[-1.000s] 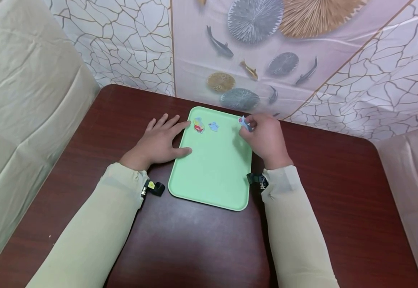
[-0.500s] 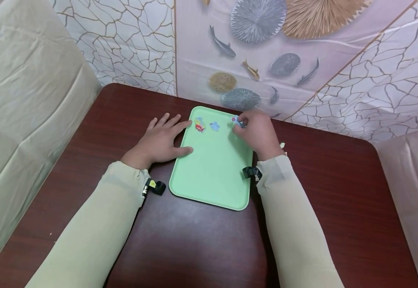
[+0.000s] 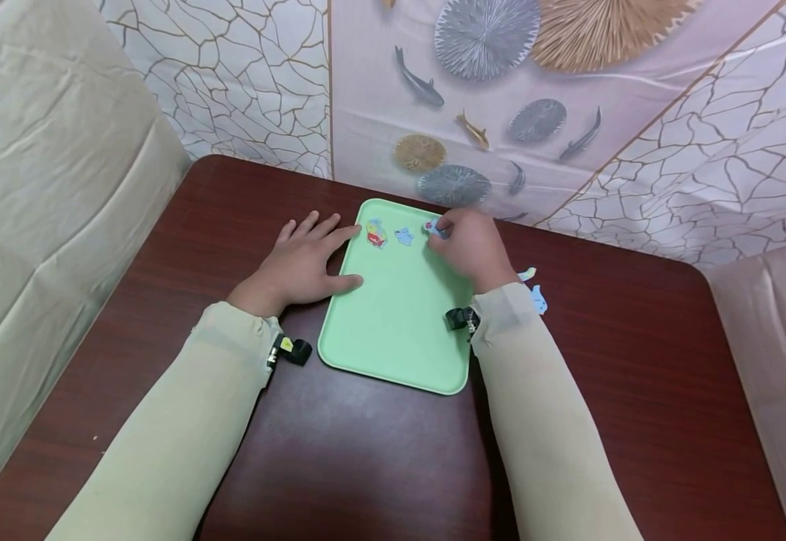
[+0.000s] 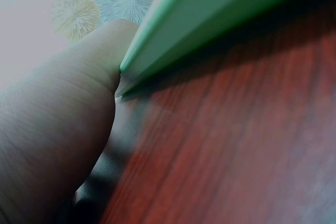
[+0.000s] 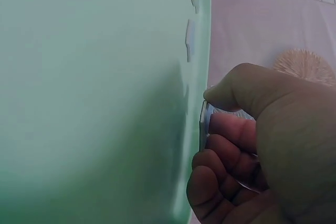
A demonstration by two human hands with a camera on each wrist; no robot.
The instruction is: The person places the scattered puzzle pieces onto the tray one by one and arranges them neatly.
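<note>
A light-green tray (image 3: 393,323) lies on the dark red-brown table. Near its far edge my right hand (image 3: 472,244) pinches a small flat light-blue cutout (image 3: 431,226) with a pink spot, thumb and fingers on its edges. In the right wrist view the thin cutout (image 5: 203,124) stands nearly parallel to the tray. A red, yellow and blue cutout (image 3: 376,234) and a plain blue cutout (image 3: 403,236) lie at the tray's far left. My left hand (image 3: 291,263) rests with spread fingers on the table, forefinger and thumb touching the tray's left rim.
Two more cutouts, a blue one (image 3: 538,299) and a pale green-blue one (image 3: 528,273), lie on the table (image 3: 643,361) right of the tray, partly behind my right sleeve. A patterned cloth (image 3: 461,135) hangs behind the table's far edge.
My right hand has moved left over the tray with the light-blue cutout, towards the two lying cutouts. The cutouts on the right have come into view. My left hand stays put.
</note>
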